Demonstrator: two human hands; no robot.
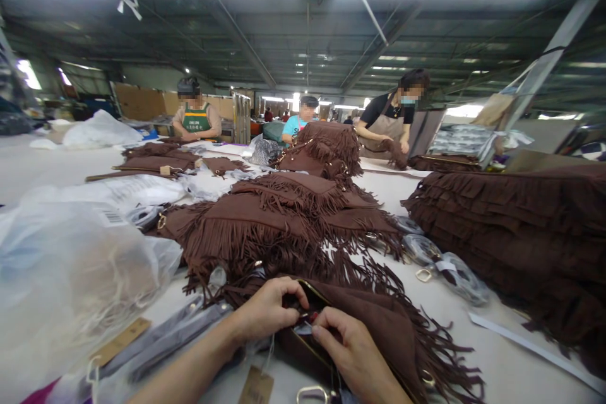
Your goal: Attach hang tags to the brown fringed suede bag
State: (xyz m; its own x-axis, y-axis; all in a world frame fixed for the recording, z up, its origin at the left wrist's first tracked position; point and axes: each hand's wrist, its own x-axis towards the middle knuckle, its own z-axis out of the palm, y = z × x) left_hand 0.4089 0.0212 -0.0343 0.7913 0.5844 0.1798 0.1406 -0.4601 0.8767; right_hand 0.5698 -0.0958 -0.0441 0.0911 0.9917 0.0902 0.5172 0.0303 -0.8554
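A dark brown fringed bag (379,322) lies in front of me with its gold zip opening spread apart. My left hand (267,306) is closed at the left side of the opening, thumb and forefinger gripping the bag's edge. Over the right side of the opening, my right hand (343,338) pinches something small; a pale bit and a red bit show between the hands, too little to name. A brown card tag (255,386) hangs on a string below my left hand. Near my right wrist is a gold metal ring (312,395).
Fringed brown bags are heaped ahead (250,218), with a tall stack (511,233) on the right. Plastic-wrapped straps (459,278) lie between. Clear plastic bags (80,278) cover the left. Across the table (38,167) a person in an apron (386,120) handles a brown piece; other people work nearby.
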